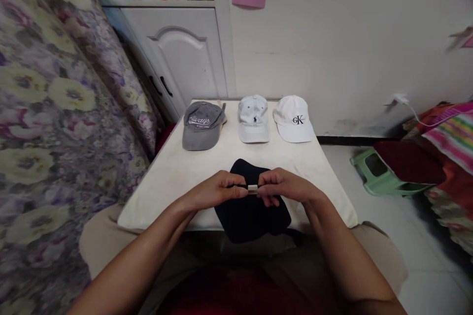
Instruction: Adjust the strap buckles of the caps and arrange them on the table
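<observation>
A dark navy, nearly black cap [240, 219] is held at the near edge of the table, in front of my body. My left hand [221, 188] pinches its strap on the left side of a small pale metal buckle [253, 189]. From the right, my right hand [283, 184] grips the strap close against the same buckle, its lower fingers curled beneath. Farther back stand a grey cap [203, 125] with white lettering, a pale blue-grey cap [253, 119] with a small dark emblem, and a white cap [293, 119] with black letters.
The three caps stand along the back of a cream-covered table [162, 177]. A floral curtain [62, 133] hangs at the left, beside a white cabinet [181, 54]. On the right, a green stool [384, 182] with a dark red top stands on the floor.
</observation>
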Tool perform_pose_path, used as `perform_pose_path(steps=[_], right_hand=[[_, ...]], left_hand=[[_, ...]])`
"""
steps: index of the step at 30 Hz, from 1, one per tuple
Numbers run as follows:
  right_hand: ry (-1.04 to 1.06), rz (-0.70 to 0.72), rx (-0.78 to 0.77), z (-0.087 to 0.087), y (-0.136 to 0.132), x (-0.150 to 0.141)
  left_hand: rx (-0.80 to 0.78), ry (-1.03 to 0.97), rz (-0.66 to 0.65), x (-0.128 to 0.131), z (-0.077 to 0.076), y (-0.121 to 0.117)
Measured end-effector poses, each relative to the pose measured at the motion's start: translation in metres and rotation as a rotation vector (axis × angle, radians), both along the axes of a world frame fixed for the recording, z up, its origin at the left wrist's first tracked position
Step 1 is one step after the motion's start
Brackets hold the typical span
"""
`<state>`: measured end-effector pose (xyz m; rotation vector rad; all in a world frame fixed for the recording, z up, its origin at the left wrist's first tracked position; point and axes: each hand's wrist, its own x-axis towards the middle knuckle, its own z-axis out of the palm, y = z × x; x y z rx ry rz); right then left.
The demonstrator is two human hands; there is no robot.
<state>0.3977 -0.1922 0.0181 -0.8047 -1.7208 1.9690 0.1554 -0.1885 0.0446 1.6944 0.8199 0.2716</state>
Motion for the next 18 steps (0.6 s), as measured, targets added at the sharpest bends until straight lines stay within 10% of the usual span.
perform_pose_path(steps=[18], right_hand=[[0.156, -0.054, -0.065, -0.004, 0.004, 0.0047]], left_hand=[[-0.101, -0.073, 0.018, -0.0006, 0.0083, -0.0006]])
